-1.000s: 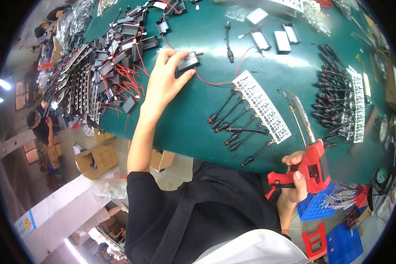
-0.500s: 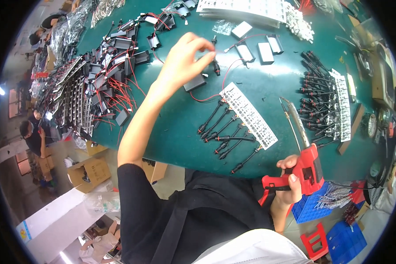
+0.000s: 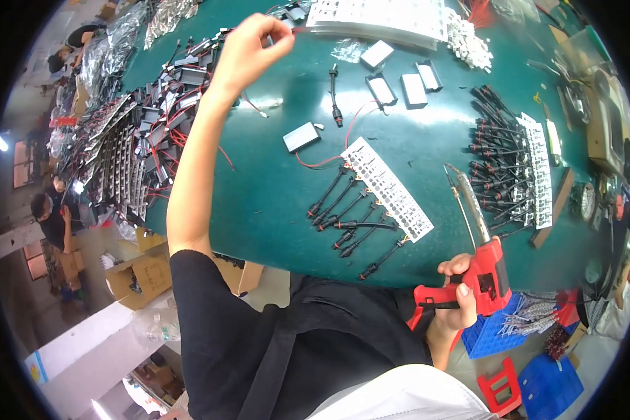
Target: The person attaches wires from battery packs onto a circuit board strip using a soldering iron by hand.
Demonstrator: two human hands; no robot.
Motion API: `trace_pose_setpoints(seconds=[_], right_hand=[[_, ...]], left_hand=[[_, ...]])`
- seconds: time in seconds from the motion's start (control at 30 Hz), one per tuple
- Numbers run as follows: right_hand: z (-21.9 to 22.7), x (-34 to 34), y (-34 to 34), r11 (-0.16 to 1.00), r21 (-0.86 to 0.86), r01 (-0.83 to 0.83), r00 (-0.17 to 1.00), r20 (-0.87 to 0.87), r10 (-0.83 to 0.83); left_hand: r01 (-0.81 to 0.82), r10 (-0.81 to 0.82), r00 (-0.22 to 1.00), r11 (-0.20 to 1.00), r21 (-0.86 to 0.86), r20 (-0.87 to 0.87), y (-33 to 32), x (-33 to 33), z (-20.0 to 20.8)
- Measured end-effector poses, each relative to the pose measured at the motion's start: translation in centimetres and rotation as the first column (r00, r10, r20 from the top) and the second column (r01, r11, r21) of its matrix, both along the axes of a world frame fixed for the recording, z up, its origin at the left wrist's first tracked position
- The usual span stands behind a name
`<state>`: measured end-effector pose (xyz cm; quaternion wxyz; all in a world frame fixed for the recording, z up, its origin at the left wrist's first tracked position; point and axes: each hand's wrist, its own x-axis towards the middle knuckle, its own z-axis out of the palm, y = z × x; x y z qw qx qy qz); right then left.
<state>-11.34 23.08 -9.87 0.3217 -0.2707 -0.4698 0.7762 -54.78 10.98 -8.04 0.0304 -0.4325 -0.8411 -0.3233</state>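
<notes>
Right grip (image 3: 458,309) wraps round red soldering gun (image 3: 495,276). Left grip (image 3: 253,50) above desk (image 3: 276,227) — fingers curled by thin red wire (image 3: 299,30), cannot tell if held. White board strip (image 3: 388,189) lies between grips; wired case (image 3: 302,137) nearer left.

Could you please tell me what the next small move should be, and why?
I would perhaps have the left hand pinch what looks like a red wire beside its fingers and draw it gently nearer, since they are curled close by, though whether they grip it is unclear. The right hand holds the red soldering gun, so the left seems better placed.
</notes>
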Motion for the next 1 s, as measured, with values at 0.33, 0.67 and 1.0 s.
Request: trace_pose_setpoints(seconds=[0.33,0.67,1.0], right_hand=[[-1.1,0.5,0.0,0.998,-0.003,-0.063,0.996,-0.059,0.063],[-1.0,0.1,-0.4,0.996,0.014,-0.092,0.993,-0.077,0.093],[-0.2,-0.8,-1.1,0.993,0.012,-0.116,0.989,-0.09,0.116]], left_hand=[[-0.002,0.007,0.994,0.999,0.043,-0.111,0.2,1.9,-8.3],[-0.466,0.417,0.884,0.81,-0.357,-0.209,-5.3,-3.6,-2.8],[-0.435,0.448,0.883,0.665,-0.607,-0.141,-5.3,-6.0,-4.2]])
